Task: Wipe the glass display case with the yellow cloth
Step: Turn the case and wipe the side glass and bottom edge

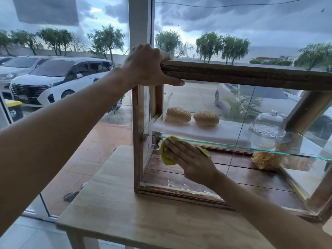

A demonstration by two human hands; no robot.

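A wood-framed glass display case (pixel 251 74) stands on a light wooden table (pixel 143 218). My left hand (pixel 149 65) grips the case's top left corner, fingers over the wooden rail. My right hand (pixel 190 159) presses the yellow cloth (pixel 166 158) flat against the front glass pane, low on the left side, just under the edge of the glass shelf (pixel 233 146). Most of the cloth is hidden under my palm. Streaks show on the glass near the lower left.
Inside the case, two sesame buns (pixel 178 115) sit on a white board, a glass dome (pixel 267 129) stands to the right, and a yellowish pastry (pixel 265 159) lies below. Behind is a large window with parked cars outside. The table's left edge drops to tiled floor.
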